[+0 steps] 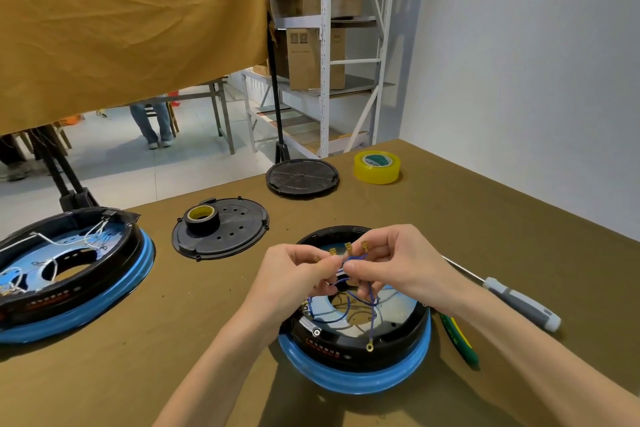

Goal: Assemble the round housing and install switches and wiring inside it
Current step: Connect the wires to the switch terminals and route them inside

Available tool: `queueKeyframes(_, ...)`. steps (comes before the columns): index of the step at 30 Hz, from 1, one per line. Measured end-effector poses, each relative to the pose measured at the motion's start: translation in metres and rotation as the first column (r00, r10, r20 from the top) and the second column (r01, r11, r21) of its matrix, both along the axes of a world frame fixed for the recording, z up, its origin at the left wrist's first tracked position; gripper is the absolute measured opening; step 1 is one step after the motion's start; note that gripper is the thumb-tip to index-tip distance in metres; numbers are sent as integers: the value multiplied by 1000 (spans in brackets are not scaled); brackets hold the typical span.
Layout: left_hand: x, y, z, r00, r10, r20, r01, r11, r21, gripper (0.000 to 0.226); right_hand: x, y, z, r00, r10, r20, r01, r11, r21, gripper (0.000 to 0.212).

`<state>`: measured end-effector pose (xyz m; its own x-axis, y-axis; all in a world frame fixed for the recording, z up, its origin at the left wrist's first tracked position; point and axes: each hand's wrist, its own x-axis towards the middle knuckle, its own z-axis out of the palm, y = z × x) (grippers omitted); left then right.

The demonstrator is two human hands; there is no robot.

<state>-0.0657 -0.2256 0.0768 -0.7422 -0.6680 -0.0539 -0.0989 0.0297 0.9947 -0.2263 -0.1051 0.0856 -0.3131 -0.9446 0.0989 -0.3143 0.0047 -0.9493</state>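
Note:
A round black housing with a blue rim sits on the table in front of me. Blue wires with brass terminals rise out of it. My left hand and my right hand hold the bundle above the housing, each pinching the wires just below the brass spade terminals. One loose wire ends in a ring terminal on the housing's front wall. A second housing, with white wires inside, lies at the left.
A black cover plate carries a roll of black tape. Another black plate and a yellow tape roll lie farther back. A grey-handled screwdriver and a green-handled tool lie to the right of the housing.

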Motion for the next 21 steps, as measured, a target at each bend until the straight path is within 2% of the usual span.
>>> queueKeyframes(5,-2,1,-1,1000,-22,-14,23,996,91,20,-2,2,-4,992,-40,-120,34,998,-50,11)
queueKeyframes(11,1,0,-4,996,-71,58,72,997,-7,22,-5,4,-5,998,-24,-55,26,999,34,14)
queueKeyframes(16,-2,2,-6,995,-93,28,93,996,-11,19,-9,11,1,995,23,99,-36,990,136,12)
queueKeyframes(21,-8,7,-11,992,-104,-68,106,994,22,24,-16,19,8,960,-50,274,-2,982,189,21)
